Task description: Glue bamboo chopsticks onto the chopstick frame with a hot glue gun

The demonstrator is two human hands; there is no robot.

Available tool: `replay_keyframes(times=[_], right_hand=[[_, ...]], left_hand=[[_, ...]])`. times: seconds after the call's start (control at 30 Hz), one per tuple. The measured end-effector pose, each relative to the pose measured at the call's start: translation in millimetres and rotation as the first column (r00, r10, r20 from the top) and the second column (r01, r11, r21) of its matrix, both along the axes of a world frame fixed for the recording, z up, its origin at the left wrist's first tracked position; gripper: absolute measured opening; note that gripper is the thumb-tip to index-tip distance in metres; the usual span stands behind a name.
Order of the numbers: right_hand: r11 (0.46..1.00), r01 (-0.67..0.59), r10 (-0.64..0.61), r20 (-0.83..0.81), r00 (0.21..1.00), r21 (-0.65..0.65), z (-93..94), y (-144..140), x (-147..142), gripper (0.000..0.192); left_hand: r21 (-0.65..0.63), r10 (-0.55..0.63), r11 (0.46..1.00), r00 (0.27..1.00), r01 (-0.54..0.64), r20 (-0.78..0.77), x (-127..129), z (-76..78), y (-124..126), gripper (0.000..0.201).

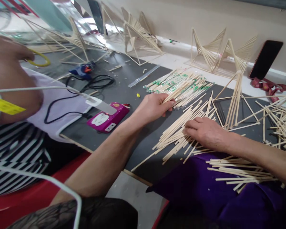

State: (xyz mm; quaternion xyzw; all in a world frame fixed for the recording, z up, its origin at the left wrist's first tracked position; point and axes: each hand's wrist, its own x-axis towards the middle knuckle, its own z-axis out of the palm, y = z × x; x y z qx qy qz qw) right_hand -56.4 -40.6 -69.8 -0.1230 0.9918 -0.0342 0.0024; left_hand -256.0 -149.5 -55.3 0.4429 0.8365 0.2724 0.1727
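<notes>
My left hand is closed around a small bundle of wooden chopsticks, held just over the near edge of a row of chopsticks in clear wrappers with green print. To its right, my right hand lies palm down on a loose pile of bare chopsticks. Its fingers are curled together over the sticks, and the fingertips are partly hidden among them. Right beside that pile stands a frame built of chopsticks, with several sticks fanned up to one peak.
A purple power strip with a black cable lies left of my forearm. More stick frames stand along the wall, near a leaning phone. Purple cloth carries more chopsticks at the front edge. A co-worker's arm reaches in at left.
</notes>
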Motion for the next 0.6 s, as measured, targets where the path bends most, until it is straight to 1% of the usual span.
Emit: replay_keyframes(times=[0.07, 0.13, 0.23, 0.33, 0.43, 0.5, 0.6], right_hand=[[1.0, 0.002, -0.001, -0.018, 1.0, 0.015, -4.9, -0.3, -5.0, 0.024], [0.999, -0.007, 0.008, -0.029, 1.0, 0.037, -7.4, -0.7, -8.0, 0.026], [0.998, 0.011, -0.01, -0.023, 1.0, 0.061, -1.9, 0.0, -10.9, 0.026], [0.986, 0.122, -0.119, -0.032, 0.992, 0.112, 12.7, 5.2, -19.8, 0.027], [0.953, 0.255, -0.25, -0.049, 0.967, 0.166, 23.8, 15.9, -38.3, 0.031], [0.93, 0.311, -0.314, -0.014, 0.949, 0.198, 24.4, 24.3, -52.2, 0.033], [0.915, 0.321, -0.344, 0.055, 0.937, 0.246, 18.3, 34.3, -66.4, 0.033]], left_hand=[[-0.013, 0.013, 1.0, 0.994, -0.014, -0.104, -1.4, 3.0, 2.7, 0.028], [0.015, 0.029, 1.0, 0.986, -0.027, -0.167, -3.0, 5.7, 6.1, 0.026], [0.061, 0.046, 0.998, 0.977, -0.033, -0.208, -7.5, 8.0, 13.5, 0.023], [0.068, 0.037, 0.997, 0.97, -0.021, -0.242, -12.8, 8.2, 22.4, 0.017], [0.085, 0.017, 0.996, 0.97, 0.004, -0.243, -14.5, 7.5, 30.2, 0.015], [0.088, 0.006, 0.996, 0.971, 0.015, -0.238, -12.9, 7.0, 33.4, 0.014], [0.091, -0.042, 0.994, 0.973, 0.064, -0.225, -7.8, 5.6, 34.1, 0.015]])
